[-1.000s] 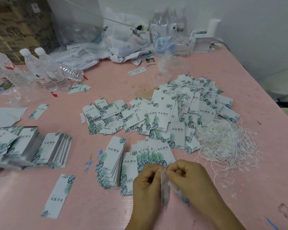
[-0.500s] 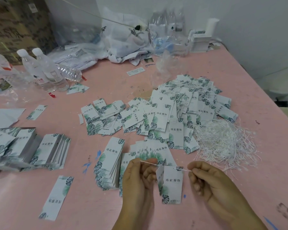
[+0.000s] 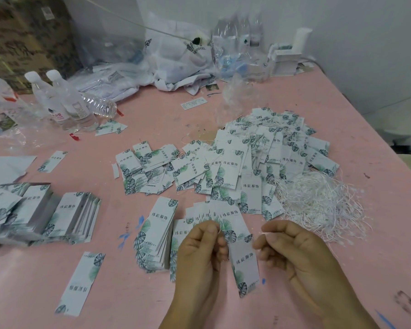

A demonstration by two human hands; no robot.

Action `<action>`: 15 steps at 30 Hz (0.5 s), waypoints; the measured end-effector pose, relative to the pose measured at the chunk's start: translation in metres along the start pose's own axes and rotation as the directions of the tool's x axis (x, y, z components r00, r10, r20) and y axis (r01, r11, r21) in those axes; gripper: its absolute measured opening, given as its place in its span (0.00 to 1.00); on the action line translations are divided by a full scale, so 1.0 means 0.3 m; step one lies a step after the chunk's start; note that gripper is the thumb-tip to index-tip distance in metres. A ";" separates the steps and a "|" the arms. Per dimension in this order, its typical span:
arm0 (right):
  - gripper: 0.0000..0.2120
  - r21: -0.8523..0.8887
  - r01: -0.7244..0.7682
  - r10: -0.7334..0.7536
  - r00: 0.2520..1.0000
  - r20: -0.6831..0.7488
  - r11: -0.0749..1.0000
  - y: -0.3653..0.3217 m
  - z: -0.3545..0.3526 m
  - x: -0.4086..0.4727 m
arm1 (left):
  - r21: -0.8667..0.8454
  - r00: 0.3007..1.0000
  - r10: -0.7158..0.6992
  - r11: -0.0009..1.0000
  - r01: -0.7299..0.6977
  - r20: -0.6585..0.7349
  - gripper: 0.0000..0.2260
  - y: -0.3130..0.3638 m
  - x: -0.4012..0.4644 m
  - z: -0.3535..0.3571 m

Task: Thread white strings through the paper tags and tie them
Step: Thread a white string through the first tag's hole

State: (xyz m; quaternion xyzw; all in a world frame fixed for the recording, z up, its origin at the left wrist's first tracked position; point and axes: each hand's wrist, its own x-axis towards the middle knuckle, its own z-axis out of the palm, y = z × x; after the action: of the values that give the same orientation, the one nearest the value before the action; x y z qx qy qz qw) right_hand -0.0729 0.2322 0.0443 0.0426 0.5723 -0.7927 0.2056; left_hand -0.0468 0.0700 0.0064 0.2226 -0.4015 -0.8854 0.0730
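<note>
My left hand [image 3: 199, 252] pinched one string end | my right hand [image 3: 292, 250] pinched the other | paper tag [image 3: 244, 264] hung between them | above pink table [image 3: 342, 115]

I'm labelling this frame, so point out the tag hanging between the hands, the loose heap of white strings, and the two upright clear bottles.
White leaf-printed paper tag [image 3: 244, 264], head view, its printed middle.
Tangled heap of white strings [image 3: 318, 200], head view, heap centre.
Two clear plastic white-capped bottles [image 3: 64, 103], head view, between their bodies.

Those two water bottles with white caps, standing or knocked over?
Standing. Both capped bottles are upright, caps on top, on the pink table; a third clear bottle lies behind them.
</note>
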 end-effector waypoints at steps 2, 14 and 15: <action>0.09 -0.080 0.079 -0.080 0.997 -0.013 0.994 -0.008 0.031 -0.002 | 0.032 0.999 0.026 0.999 -0.028 0.039 0.05 0.000 -0.012 0.013; 0.14 -0.202 0.176 -0.196 0.977 -0.084 0.964 0.016 0.103 -0.002 | 0.164 0.981 0.039 0.984 -0.071 0.189 0.11 -0.001 -0.032 -0.009; 0.14 -0.194 0.172 -0.193 0.977 -0.094 0.966 0.015 0.104 -0.002 | 0.181 0.980 0.043 0.980 -0.079 0.196 0.12 -0.001 -0.032 -0.010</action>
State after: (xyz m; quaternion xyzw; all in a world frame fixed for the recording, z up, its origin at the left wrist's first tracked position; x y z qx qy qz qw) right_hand -0.0654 0.2024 0.0512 0.0149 0.6555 -0.7481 0.1023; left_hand -0.0370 0.0712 0.0076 0.1300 -0.4951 -0.8581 0.0400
